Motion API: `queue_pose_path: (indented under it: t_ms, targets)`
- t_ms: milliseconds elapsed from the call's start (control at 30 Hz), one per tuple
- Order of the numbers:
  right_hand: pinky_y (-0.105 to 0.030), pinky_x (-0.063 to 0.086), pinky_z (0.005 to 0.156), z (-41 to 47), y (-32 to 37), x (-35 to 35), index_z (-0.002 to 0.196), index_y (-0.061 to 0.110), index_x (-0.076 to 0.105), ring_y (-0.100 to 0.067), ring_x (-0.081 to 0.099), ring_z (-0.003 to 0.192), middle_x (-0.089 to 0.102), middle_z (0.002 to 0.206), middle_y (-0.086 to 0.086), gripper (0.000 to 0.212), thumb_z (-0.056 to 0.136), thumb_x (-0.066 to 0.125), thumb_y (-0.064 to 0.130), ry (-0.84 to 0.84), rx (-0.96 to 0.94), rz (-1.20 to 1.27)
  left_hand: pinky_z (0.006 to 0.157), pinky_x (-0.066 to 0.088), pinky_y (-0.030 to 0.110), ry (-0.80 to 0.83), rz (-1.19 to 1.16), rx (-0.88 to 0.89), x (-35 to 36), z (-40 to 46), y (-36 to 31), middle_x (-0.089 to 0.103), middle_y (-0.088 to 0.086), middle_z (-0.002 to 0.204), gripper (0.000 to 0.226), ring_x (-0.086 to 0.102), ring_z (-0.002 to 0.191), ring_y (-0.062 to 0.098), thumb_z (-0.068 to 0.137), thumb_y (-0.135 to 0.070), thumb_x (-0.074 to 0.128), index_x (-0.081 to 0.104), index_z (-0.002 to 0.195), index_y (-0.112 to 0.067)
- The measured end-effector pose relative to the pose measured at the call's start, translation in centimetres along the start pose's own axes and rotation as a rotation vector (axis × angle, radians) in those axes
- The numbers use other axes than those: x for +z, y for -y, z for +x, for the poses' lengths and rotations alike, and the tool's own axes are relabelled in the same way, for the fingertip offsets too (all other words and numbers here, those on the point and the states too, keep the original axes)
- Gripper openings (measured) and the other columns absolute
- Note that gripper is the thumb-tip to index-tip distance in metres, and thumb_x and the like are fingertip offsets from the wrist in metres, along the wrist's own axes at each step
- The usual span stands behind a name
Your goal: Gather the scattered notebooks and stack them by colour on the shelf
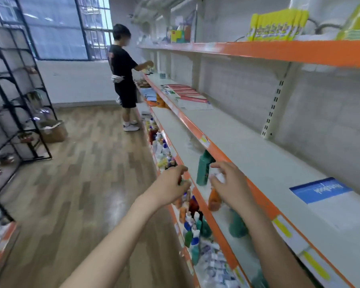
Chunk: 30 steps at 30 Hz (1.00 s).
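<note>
— Your left hand (173,185) and right hand (230,183) hung loose, holding nothing?
— Yes; the blue notebook (320,190) lay right of them — a careless reach risked toppling the bottles (204,169) between.

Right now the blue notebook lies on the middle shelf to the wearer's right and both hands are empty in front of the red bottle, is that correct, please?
Not quite: the head view shows a green bottle, not red. The blue notebook does lie on the middle shelf to the right, and the left hand and right hand hold nothing.
</note>
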State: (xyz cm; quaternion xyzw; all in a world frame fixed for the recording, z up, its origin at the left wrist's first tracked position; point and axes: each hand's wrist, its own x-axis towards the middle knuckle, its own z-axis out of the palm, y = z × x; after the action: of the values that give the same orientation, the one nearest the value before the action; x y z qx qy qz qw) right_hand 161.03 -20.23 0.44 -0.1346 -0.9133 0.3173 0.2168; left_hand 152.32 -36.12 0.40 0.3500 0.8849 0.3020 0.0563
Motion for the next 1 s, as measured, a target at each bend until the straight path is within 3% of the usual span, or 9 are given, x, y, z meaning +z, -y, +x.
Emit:
queue_pose_path:
  t_ms: [133,467,733,1000]
  targets:
    - [-0.014,0.029,0.087,4.0,2.4,4.9,0.123,0.025,0.056,0.004,0.04,0.102,0.049,0.129,0.009,0.03,0.093,0.055,0.022,0.051,-0.051,0.036,0.09,0.036,0.019,-0.059,0.006,-0.048,-3.0,0.9,5.4,0.053,0.007,0.136,0.045,0.051,0.121,0.02,0.094,-0.025,0.055,0.046,0.135,-0.01]
    - [-0.018,0.031,0.081,12.6,3.3,13.2,0.116,0.025,0.058,-0.002,0.043,0.092,0.052,0.12,0.005,0.024,0.092,0.055,0.02,0.134,-0.062,0.07,0.093,0.036,0.021,-0.076,-0.012,-0.17,-5.5,6.4,14.8,0.053,0.01,0.135,0.046,0.05,0.123,0.022,0.093,-0.023,0.056,0.046,0.135,-0.009]
    - [-0.019,0.035,0.084,24.8,1.8,18.3,0.122,0.022,0.057,-0.003,0.047,0.095,0.054,0.126,0.004,0.03,0.092,0.055,0.023,0.16,-0.054,0.053,0.095,0.036,0.022,-0.116,-0.026,-0.225,-7.0,17.0,20.9,0.052,0.009,0.136,0.047,0.048,0.125,0.022,0.093,-0.023,0.056,0.045,0.136,-0.009]
    - [-0.017,0.033,0.074,37.8,0.7,22.2,0.125,0.022,0.055,-0.001,0.044,0.078,0.054,0.125,0.001,0.033,0.092,0.056,0.02,0.16,-0.101,0.027,0.085,0.032,0.017,-0.14,-0.004,-0.237,-9.2,29.2,25.6,0.053,0.01,0.133,0.048,0.05,0.122,0.023,0.093,-0.023,0.056,0.043,0.136,-0.008]
